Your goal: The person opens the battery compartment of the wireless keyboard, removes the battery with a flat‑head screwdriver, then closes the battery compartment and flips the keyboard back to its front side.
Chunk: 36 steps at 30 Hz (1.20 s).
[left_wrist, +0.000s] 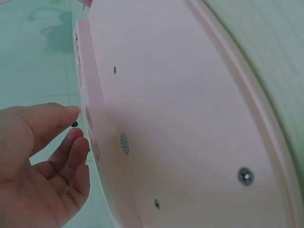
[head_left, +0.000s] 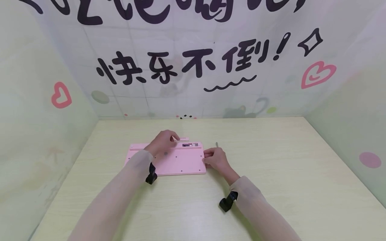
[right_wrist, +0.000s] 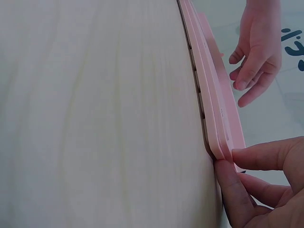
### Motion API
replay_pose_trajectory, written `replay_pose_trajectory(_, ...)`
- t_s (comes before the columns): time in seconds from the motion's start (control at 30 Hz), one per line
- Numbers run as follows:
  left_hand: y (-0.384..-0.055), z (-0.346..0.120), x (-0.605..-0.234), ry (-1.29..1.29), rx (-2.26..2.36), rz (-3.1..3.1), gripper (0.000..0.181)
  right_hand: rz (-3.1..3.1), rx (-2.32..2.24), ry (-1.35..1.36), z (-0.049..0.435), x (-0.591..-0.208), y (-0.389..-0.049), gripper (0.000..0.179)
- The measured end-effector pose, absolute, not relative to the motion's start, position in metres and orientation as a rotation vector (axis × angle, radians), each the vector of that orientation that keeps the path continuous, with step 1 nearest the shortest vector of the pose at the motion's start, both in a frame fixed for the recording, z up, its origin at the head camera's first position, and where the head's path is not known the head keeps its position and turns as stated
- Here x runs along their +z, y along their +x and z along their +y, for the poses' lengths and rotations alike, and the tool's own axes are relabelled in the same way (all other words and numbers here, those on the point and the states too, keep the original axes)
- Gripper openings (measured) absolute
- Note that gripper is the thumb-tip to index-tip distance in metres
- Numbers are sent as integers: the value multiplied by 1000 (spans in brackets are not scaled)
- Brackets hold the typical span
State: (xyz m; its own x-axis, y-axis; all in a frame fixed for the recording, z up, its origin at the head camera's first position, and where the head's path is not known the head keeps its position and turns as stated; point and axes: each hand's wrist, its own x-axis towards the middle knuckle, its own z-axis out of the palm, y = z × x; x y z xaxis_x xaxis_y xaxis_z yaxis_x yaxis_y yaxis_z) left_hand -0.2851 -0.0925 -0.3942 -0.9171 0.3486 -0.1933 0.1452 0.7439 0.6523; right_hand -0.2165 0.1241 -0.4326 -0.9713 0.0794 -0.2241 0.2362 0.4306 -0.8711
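One pink, flat plastic keyboard (head_left: 178, 164) lies face down on the pale wood-grain desk (head_left: 286, 160), towards the back edge and left of centre, with a narrow dark slot (head_left: 190, 145) in its raised ridge. It looks light, stiff and smooth; its short side edges seem the safest hold, clear of the slot. The right hand (head_left: 217, 159) pinches its right edge. The left hand (head_left: 163, 141) is by the ridge, thumb and fingers apart, nothing visibly gripped. Just behind shows a thin pink strip (head_left: 184, 138).
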Motion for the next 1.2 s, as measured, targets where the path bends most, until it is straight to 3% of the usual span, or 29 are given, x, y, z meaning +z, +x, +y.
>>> replay_pose_trajectory(1.2,-275,-104,-415,384,1164,2616,22,2457,-1601,295,125,-425,-212,31)
